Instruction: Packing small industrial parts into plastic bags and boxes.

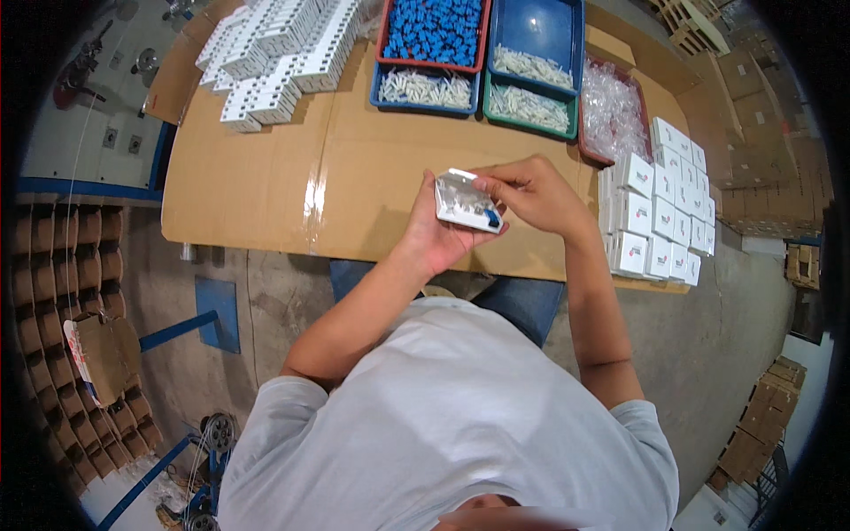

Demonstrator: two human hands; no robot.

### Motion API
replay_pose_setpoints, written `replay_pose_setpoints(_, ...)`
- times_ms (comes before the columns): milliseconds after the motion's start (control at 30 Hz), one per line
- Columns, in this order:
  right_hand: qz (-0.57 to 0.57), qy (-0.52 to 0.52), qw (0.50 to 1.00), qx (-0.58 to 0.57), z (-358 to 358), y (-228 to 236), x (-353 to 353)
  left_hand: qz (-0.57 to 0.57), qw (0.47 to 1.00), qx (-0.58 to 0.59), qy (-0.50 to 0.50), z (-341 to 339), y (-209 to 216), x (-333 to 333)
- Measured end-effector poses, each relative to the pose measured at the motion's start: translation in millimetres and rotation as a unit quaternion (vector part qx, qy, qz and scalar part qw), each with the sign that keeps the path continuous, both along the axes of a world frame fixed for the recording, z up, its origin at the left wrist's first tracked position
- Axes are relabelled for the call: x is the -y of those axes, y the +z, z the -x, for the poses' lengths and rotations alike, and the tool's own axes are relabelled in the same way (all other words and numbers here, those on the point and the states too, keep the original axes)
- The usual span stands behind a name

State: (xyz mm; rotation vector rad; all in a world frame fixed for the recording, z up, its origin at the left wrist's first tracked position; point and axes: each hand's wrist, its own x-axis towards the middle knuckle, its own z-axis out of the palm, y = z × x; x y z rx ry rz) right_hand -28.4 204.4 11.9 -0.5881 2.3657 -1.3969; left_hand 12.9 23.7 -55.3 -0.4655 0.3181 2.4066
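Near the table's front edge, my left hand point(434, 234) cradles a small white box point(453, 215) from below, its palm turned up. The box is open and tilted. Inside lie crinkled clear plastic point(460, 192) and a small blue plastic piece point(493, 218) at the right corner. From the right, my right hand point(538, 193) reaches over the box, with thumb and fingers closed at its upper right edge. Whether those fingertips pinch the plastic or the box's edge I cannot make out.
Cardboard covers the table point(239, 186). Along its back stand a red tray point(429, 65) of blue pieces, blue point(425, 111) and green point(531, 129) trays of pale pieces, and a dark red tray point(591, 156) of clear plastic. White boxes point(634, 212) are stacked right; white packs point(266, 104) back left.
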Motion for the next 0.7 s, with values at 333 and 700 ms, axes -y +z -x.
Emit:
replay_pose_setpoints(333, 0.017, 0.010, 0.999, -0.043, 1, -4, 1, -0.034, 0.999, 0.021, -0.005, 0, 1, 2)
replay_pose_setpoints(700, -0.020, 0.003, 1.000, 0.006, 4, 2, 0, -0.053, 0.998, 0.029, 0.004, 1, 0, 1)
